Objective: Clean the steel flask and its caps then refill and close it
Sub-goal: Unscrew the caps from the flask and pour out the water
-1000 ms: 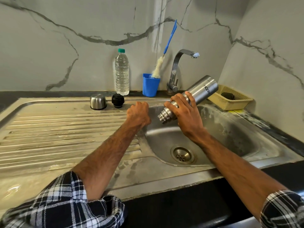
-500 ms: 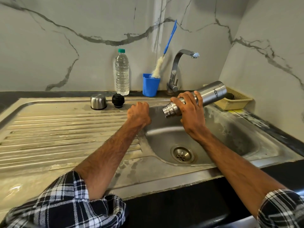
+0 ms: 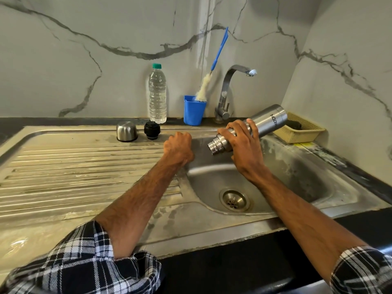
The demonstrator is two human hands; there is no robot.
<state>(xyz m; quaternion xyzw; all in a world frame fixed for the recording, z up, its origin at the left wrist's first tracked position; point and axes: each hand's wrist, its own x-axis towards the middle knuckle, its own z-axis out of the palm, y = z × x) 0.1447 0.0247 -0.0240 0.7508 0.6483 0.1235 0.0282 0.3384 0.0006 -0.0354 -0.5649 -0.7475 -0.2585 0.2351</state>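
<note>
Flask point(image 3: 265, 122) tipped mouth-down over sink point(image 3: 297, 177), gripped in your right hand point(image 3: 241, 145), likely draining; left hand point(image 3: 179, 148) fisted, empty.

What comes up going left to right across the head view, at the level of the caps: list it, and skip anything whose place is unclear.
Steel cap → black cap → blue cup → steel flask → yellow basket.

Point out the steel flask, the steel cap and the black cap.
steel flask point(image 3: 269, 123): head view, on its bare body beside the lettering.
steel cap point(image 3: 126, 131): head view, on its domed side.
black cap point(image 3: 151, 130): head view, on its side wall.
</note>
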